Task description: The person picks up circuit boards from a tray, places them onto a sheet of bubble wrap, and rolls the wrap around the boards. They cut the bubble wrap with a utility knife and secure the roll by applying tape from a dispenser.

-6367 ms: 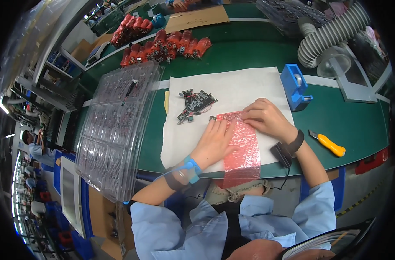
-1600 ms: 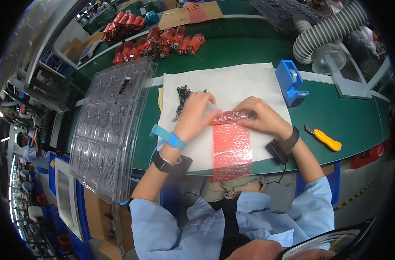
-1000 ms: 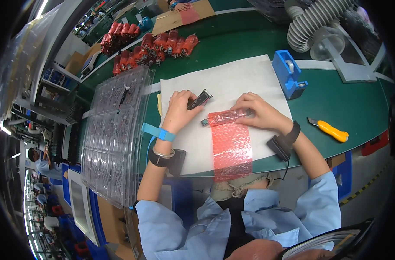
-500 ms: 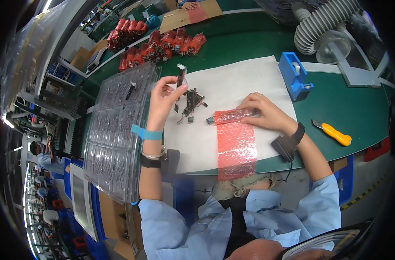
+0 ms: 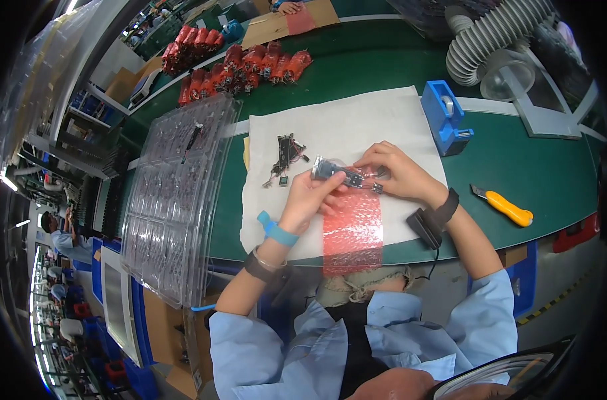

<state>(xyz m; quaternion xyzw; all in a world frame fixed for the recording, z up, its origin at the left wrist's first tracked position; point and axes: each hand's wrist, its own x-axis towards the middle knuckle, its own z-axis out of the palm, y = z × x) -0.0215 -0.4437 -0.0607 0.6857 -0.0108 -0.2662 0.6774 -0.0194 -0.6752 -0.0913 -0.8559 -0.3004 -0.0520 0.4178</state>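
Note:
My left hand (image 5: 308, 200), with a blue wrist strap, grips a small dark electronic module (image 5: 347, 177) by its side, over the top end of the red bubble wrap. Opposite it, my right hand (image 5: 405, 175) pinches the rolled upper end of the bubble wrap (image 5: 352, 233); what lies inside the roll is mostly hidden. The rest of the strip runs toward me and hangs past the table's near edge. Left of both hands, more wired dark modules (image 5: 289, 152) rest on the white sheet (image 5: 357, 120).
Clear plastic trays (image 5: 173, 200) are stacked at left. Red-wrapped bundles (image 5: 270, 63) lie at the far left of the green table. A blue tape dispenser (image 5: 443, 120) and a yellow utility knife (image 5: 507, 207) are at right. A ducted hose (image 5: 480, 50) stands behind.
My left hand has come down and right with its module, from above the loose modules to the bubble wrap roll. The right hand still holds the roll.

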